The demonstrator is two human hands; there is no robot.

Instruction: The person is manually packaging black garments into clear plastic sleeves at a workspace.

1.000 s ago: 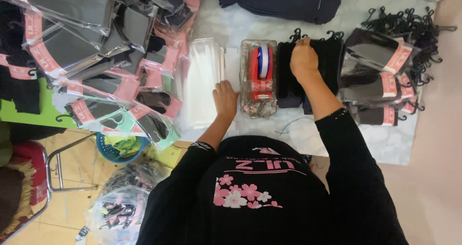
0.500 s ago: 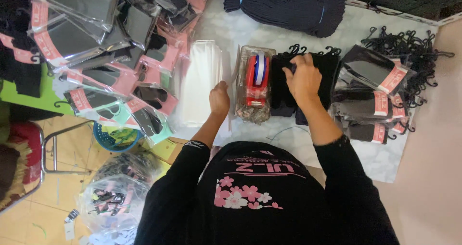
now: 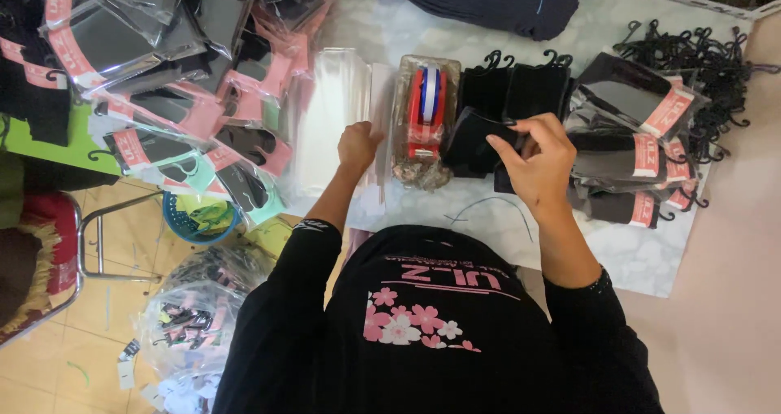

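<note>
Both hands at work on the crowded white table (image 3: 634,259).
Right hand (image 3: 533,166) pinches a black sock (image 3: 476,137) off the pile; left hand (image 3: 358,145), fingers curled, presses the clear bags' (image 3: 329,113) edge beside the tape dispenser (image 3: 425,109). Packed socks (image 3: 634,145) hem the right side.

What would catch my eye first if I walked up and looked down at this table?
Probably the red, white and blue tape dispenser at the table's middle, bright among dark goods. Just right of it, the right hand grips a black folded garment, while the left hand rests on a stack of clear plastic bags. Heaps of bagged items with pink labels crowd the left side.
</note>
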